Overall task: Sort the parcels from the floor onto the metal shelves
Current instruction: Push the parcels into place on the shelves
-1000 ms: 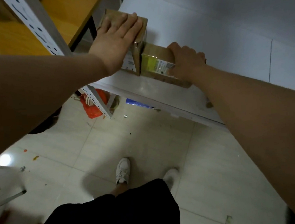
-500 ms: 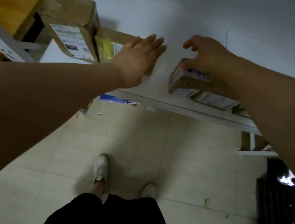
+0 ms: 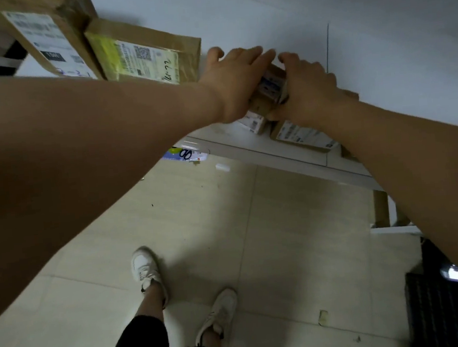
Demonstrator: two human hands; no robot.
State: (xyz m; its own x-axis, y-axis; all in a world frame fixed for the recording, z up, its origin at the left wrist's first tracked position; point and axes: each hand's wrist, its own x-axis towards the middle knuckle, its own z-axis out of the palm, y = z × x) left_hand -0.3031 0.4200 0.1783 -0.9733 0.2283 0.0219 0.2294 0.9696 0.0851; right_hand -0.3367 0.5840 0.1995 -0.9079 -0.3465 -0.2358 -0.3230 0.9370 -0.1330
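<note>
Both hands now meet on the small parcel, which sits on the white shelf on top of other parcels, well to the right of the two bigger boxes. Half a second ago only the right hand was on it. The left hand hovered flat nearer the yellow-labelled box, apart from the parcel. Since then the left hand has crossed over and lies against the parcel's left side, fingers nearly straight and laid along its top edge, thumb raised. The right hand's fingers are curled over the parcel's right end and grip it, so the parcel is squeezed between the two hands.

Beneath it lies a flat parcel with a white label, at the shelf's front edge, and a smaller labelled box shows just below the left wrist. The tall box stands at the far left, touching the yellow-labelled one. These have not shifted on the shelf. The view has moved rightward. A packet with scissors lies on the floor under the shelf, and the white shoes stand on pale tiles.
</note>
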